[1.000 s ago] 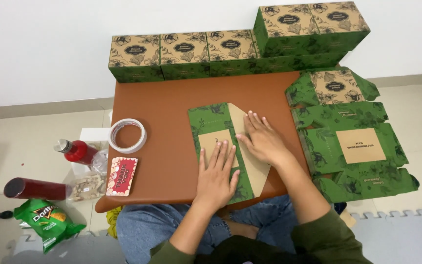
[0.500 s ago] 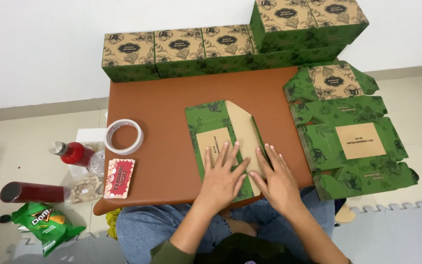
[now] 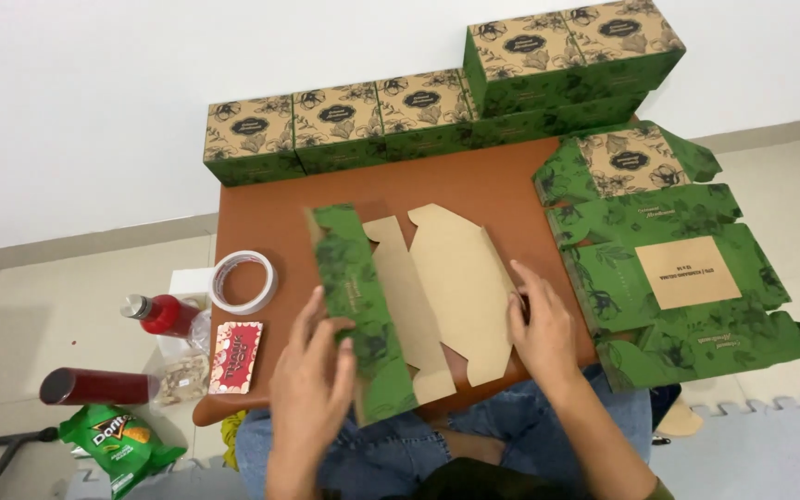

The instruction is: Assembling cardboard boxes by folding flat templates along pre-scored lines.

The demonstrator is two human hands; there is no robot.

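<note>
Head view, looking straight down over a seated person's lap in blue jeans (image 3: 391,454). Left hand (image 3: 312,389) at about 7 o'clock from the table's middle: fingers spread and flat, pressing the raised green side panel of an unfolded box blank (image 3: 418,296); not clenched around it. Right hand (image 3: 541,329) at about 4 o'clock: fingers together, laid on the right edge of the same blank, palm down, thumb tucked at the card edge. Blank lies inside-up on the brown table (image 3: 474,181), plain tan card showing in the middle, green printed panel tilted up along its left.

At 9 o'clock on the table: roll of tape (image 3: 243,281), lying flat. Just nearer than it, a small red packet (image 3: 235,356) at the table's edge. Off the table at 8 o'clock: red bottle (image 3: 161,314), a dark red cylinder (image 3: 94,386) lying on its side, green snack bag (image 3: 118,444) on the floor.

At 3 o'clock: stack of flat green blanks (image 3: 678,278), overlapping, reaching past the table's right side.

At 12 o'clock, far edge against the white wall: row of assembled boxes (image 3: 335,125), tan floral lids, green sides, touching side by side; toward 1 o'clock two more boxes (image 3: 571,46) stacked higher.
</note>
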